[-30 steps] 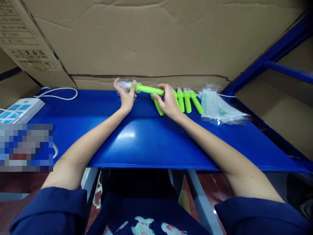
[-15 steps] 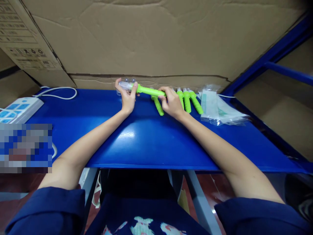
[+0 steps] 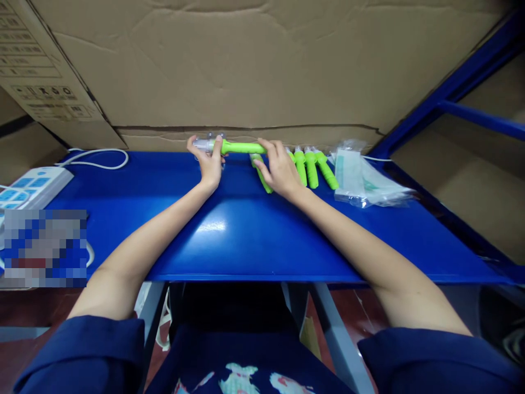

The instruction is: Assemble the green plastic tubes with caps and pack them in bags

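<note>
A stick with a bright green handle (image 3: 244, 147) and a clear plastic head (image 3: 202, 144) lies almost level above the back of the table. My left hand (image 3: 211, 164) is closed round its clear end, thumb near the joint with the green part. The fingers of my right hand (image 3: 281, 167) are on the handle's right end, with the thumb lower and a little apart. Behind the left hand small clear round pieces (image 3: 222, 135) show, partly hidden. One green stick (image 3: 264, 178) lies below the right fingers. Several similar green sticks (image 3: 312, 172) lie in a row to the right.
Clear plastic bags (image 3: 365, 178) lie right of the row. A white power strip (image 3: 36, 186) with a cable (image 3: 118, 158) is at the left. Cardboard (image 3: 229, 71) stands along the back of the blue table (image 3: 246, 235). A blue frame bar (image 3: 479, 117) rises at the right.
Both hands and the stick have shifted slightly left. The stick is now more level. My right thumb has moved off the handle's side and points left below it.
</note>
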A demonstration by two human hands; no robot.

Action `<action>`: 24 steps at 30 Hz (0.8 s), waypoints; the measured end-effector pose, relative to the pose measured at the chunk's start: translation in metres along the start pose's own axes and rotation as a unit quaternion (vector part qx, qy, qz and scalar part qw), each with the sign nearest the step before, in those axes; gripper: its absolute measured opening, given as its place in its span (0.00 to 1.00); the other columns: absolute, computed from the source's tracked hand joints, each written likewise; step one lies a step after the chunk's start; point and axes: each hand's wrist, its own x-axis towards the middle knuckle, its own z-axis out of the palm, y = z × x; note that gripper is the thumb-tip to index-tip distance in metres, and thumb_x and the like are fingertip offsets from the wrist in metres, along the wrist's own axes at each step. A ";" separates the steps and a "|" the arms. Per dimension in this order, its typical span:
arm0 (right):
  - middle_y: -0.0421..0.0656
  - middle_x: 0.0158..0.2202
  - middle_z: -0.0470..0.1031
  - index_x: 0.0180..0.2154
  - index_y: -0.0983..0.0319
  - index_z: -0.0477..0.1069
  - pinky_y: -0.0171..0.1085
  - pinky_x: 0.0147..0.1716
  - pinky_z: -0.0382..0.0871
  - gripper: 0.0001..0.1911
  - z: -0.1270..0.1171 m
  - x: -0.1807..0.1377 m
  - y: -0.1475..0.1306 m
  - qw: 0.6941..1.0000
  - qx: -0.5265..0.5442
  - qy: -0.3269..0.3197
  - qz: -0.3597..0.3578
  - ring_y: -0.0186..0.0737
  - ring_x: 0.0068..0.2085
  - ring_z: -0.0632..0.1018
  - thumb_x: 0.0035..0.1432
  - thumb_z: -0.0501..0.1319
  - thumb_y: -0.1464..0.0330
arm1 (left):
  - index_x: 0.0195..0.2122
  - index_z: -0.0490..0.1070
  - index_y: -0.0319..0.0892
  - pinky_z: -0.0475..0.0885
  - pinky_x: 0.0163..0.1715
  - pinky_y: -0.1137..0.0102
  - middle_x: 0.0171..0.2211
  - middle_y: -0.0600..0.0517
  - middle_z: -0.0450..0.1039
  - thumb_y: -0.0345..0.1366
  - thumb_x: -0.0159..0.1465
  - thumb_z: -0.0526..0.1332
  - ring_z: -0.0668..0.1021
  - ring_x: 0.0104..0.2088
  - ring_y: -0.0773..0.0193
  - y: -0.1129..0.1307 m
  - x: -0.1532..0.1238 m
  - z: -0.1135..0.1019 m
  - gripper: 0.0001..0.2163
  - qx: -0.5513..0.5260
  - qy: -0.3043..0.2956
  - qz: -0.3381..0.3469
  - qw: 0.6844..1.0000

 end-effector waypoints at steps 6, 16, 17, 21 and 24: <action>0.61 0.52 0.73 0.64 0.72 0.64 0.52 0.54 0.70 0.25 -0.007 -0.004 -0.004 0.989 -0.125 -0.076 -0.010 0.58 0.53 0.75 0.74 0.44 0.67 | 0.64 0.43 0.52 0.71 0.23 0.74 0.35 0.54 0.73 0.64 0.65 0.61 0.79 0.25 0.67 0.016 -0.015 0.001 0.37 0.029 -0.062 0.030 0.997; 0.58 0.54 0.77 0.62 0.71 0.69 0.46 0.52 0.70 0.28 -0.007 -0.011 -0.001 0.997 0.019 -0.076 0.005 0.54 0.52 0.78 0.71 0.46 0.63 | 0.70 0.40 0.53 0.82 0.49 0.56 0.58 0.38 0.72 0.64 0.70 0.53 0.82 0.56 0.51 0.023 -0.022 -0.006 0.36 0.117 -0.081 0.117 0.983; 0.57 0.52 0.78 0.61 0.70 0.70 0.46 0.50 0.71 0.28 -0.007 -0.009 -0.001 0.996 0.052 -0.075 0.017 0.53 0.49 0.79 0.71 0.46 0.61 | 0.70 0.39 0.53 0.82 0.49 0.56 0.57 0.38 0.72 0.63 0.70 0.53 0.82 0.55 0.51 0.021 -0.021 -0.007 0.36 0.110 -0.079 0.112 0.984; 0.48 0.36 0.77 0.53 0.68 0.74 0.42 0.38 0.68 0.30 -0.007 -0.002 -0.002 0.972 0.202 -0.090 0.074 0.45 0.34 0.74 0.69 0.51 0.51 | 0.69 0.37 0.52 0.82 0.45 0.56 0.57 0.39 0.73 0.62 0.70 0.54 0.83 0.53 0.50 0.018 -0.020 -0.009 0.36 0.086 -0.079 0.097 0.988; 0.41 0.27 0.66 0.42 0.66 0.74 0.36 0.27 0.59 0.33 -0.010 0.003 0.001 0.918 0.345 -0.149 0.127 0.36 0.26 0.63 0.64 0.54 0.41 | 0.69 0.37 0.52 0.82 0.46 0.56 0.57 0.39 0.73 0.62 0.69 0.55 0.83 0.54 0.50 0.018 -0.020 -0.012 0.37 0.078 -0.098 0.103 0.987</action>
